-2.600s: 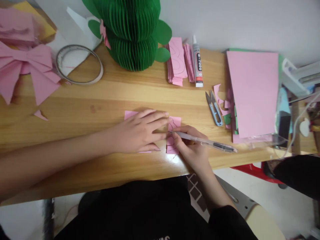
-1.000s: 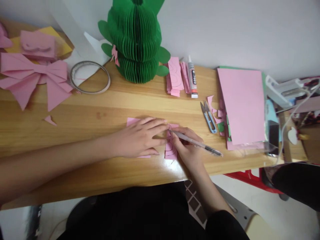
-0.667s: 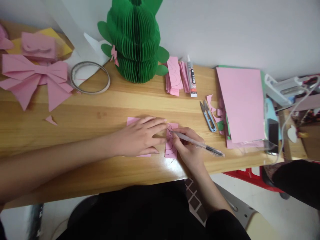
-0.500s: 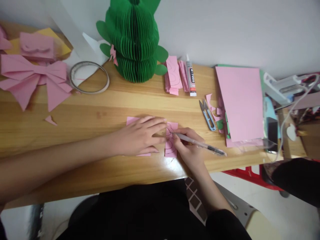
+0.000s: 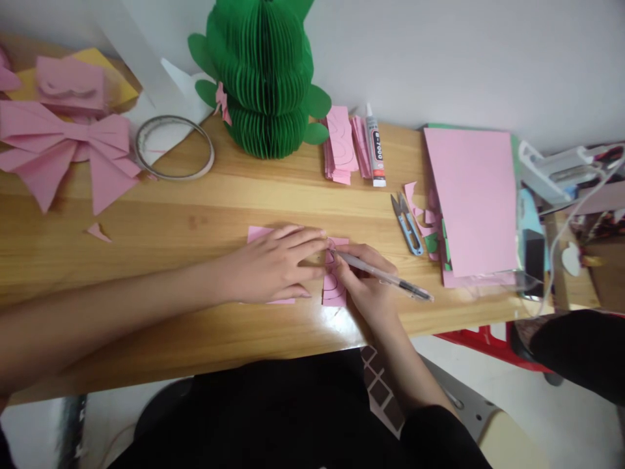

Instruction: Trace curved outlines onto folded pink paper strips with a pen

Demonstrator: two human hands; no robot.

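Observation:
My right hand (image 5: 368,280) is closed around a clear-barrelled pen (image 5: 385,275), its tip on a narrow pink paper strip (image 5: 334,292) marked with curved dark lines. Flat and open, my left hand (image 5: 280,264) lies over another piece of pink paper (image 5: 258,233), most of which it covers. Its fingertips reach the left edge of the drawn strip. Right of my hands lie small blue thread snips (image 5: 407,225) with their blades apart, beside pink paper scraps (image 5: 415,202).
Along the wall stand a green honeycomb paper figure (image 5: 268,85), stacked pink strips (image 5: 340,143) and a glue tube (image 5: 375,146). A tape roll (image 5: 208,163) and pink paper bow (image 5: 105,140) are at left. Pink sheets (image 5: 473,202) lie at right, near a dark phone-like object (image 5: 532,260).
My right hand and the pen have shifted slightly up and to the left, moving the tip toward the strip's upper part. My left hand stays nearly still.

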